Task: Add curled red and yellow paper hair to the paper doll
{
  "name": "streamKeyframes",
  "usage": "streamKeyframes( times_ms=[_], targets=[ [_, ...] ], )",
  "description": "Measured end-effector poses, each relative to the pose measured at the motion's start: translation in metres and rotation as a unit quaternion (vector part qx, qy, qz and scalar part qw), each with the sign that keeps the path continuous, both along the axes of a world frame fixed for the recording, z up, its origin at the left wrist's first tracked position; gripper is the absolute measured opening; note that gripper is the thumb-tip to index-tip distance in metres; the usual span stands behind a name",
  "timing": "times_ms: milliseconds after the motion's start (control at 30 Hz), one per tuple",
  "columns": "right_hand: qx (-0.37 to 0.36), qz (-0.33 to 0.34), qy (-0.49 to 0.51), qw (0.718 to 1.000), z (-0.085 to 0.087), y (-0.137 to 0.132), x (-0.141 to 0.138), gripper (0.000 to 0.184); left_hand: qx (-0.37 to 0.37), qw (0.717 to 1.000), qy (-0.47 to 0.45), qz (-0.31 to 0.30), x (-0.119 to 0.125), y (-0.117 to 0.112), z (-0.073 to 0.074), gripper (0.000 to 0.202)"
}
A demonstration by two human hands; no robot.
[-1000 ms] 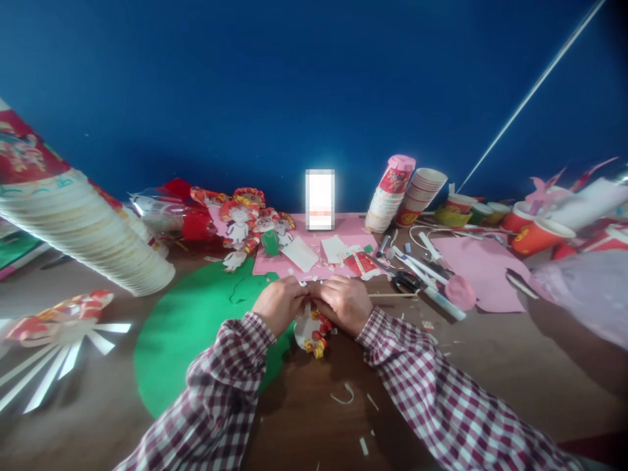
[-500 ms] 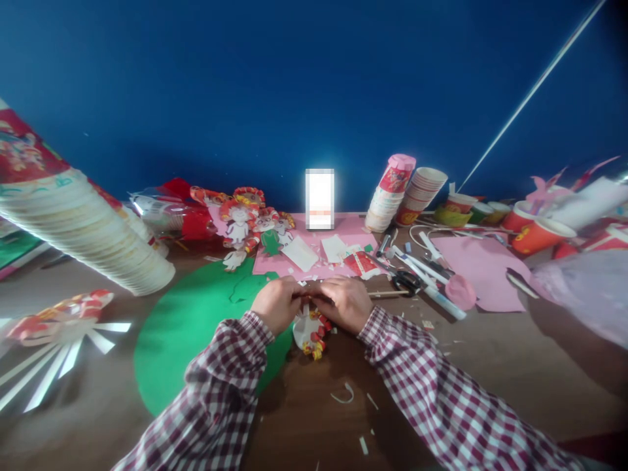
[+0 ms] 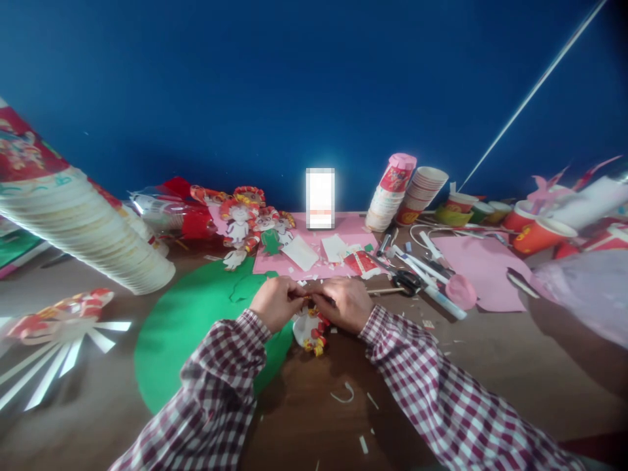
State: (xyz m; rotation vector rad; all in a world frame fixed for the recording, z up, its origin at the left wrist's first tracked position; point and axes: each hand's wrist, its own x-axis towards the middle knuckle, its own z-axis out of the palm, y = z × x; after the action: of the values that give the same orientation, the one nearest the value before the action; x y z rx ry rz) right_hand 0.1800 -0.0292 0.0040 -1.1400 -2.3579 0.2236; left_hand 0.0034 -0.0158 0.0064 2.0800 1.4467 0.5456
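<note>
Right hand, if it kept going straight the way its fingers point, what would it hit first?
The right hand points left, so most likely the left hand, which is nearly fingertip to fingertip with it over the paper figure both hold.

Small paper cut-out figure (image 3: 309,330), white with red and yellow trim, pinched at its top between left hand (image 3: 273,302) and right hand (image 3: 344,302). It hangs toward six o'clock, low over the brown counter (image 3: 314,405), with the green paper disc (image 3: 186,327) at its nine o'clock.
</note>
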Motion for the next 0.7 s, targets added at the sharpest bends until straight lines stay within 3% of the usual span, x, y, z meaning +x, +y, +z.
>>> streamKeyframes(
  times_ms=[133,700],
  targets=[
    [0.01,-0.02,-0.027,0.999,0.0007,-0.0015,-0.0012,0.024,-0.015,1.0,-0.016,0.002,-0.0005,-0.0003,-0.0004,0.017],
    [-0.027,-0.022,0.008,0.999,-0.0004,-0.0034,-0.0048,0.019,-0.013,1.0,-0.009,0.021,0.0032,-0.0026,0.0018,0.01]
  ],
)
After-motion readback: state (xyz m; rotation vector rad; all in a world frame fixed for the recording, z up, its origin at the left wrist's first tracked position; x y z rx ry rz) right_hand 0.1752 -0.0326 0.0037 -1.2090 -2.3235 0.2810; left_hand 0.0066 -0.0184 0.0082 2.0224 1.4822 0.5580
